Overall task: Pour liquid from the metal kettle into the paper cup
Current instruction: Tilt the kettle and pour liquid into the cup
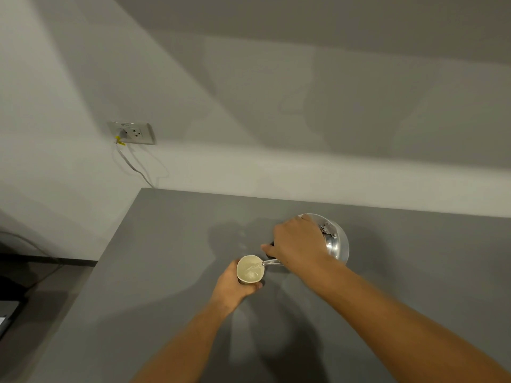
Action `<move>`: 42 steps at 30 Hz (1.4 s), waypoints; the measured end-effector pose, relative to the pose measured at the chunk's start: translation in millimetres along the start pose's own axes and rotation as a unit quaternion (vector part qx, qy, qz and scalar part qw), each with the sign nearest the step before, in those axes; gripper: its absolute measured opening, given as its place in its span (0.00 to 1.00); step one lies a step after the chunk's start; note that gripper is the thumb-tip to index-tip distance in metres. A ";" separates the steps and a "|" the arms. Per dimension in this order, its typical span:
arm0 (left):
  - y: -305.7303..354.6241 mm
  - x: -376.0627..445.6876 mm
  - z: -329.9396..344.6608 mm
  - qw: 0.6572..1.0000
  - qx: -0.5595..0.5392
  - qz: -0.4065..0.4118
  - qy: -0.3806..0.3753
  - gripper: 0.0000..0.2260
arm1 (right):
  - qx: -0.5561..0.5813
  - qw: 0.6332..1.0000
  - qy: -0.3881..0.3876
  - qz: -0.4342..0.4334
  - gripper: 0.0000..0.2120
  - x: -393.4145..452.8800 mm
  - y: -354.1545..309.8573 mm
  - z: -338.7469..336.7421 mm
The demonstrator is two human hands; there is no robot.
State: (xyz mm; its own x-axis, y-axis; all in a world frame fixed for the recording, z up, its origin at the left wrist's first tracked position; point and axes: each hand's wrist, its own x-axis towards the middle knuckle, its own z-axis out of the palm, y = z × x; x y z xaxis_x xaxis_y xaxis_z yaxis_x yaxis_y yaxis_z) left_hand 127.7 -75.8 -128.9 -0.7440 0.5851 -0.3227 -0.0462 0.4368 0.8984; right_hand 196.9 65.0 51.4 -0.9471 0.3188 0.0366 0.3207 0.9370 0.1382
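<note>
The shiny metal kettle (336,244) is tilted to the left above the grey table (166,258), with my right hand (300,244) shut on its dark handle. Its thin spout reaches over the rim of the paper cup (249,268). A stream of clear liquid runs from the spout into the cup, which holds some liquid. My left hand (233,286) wraps the cup's side from the left and below. Much of the kettle's body is hidden behind my right hand.
The table's left edge runs diagonally from the back corner to the lower left. A wall socket (132,133) with a plugged-in white cable (132,167) is on the white wall behind. Dark furniture stands at the far left.
</note>
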 end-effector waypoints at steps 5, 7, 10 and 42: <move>-1.0 1.0 0.1 1.000 -0.007 0.001 0.001 0.28 | -0.004 1.000 -0.003 -0.004 0.19 1.3 -1.2 1.8; -0.4 0.8 -0.3 1.000 -0.008 0.006 0.001 0.28 | -0.006 1.000 -0.004 -0.006 0.19 1.5 -1.8 2.1; -0.8 0.9 -0.4 1.000 -0.012 0.004 -0.002 0.29 | 0.000 1.000 -0.004 -0.006 0.19 1.1 -2.5 2.2; -5.7 2.1 -5.3 1.000 -0.009 0.011 -0.013 0.30 | 0.156 0.981 -0.059 0.098 0.25 0.6 40.2 20.6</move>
State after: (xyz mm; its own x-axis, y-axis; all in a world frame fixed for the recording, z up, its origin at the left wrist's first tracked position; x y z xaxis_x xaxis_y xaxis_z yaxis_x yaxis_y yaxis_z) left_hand 122.8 -80.7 -133.1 -0.7271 0.6123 -0.3106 -0.0420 0.4118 0.9103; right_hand 209.4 105.8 36.6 -0.8653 0.4941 -0.0850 0.5012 0.8485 -0.1700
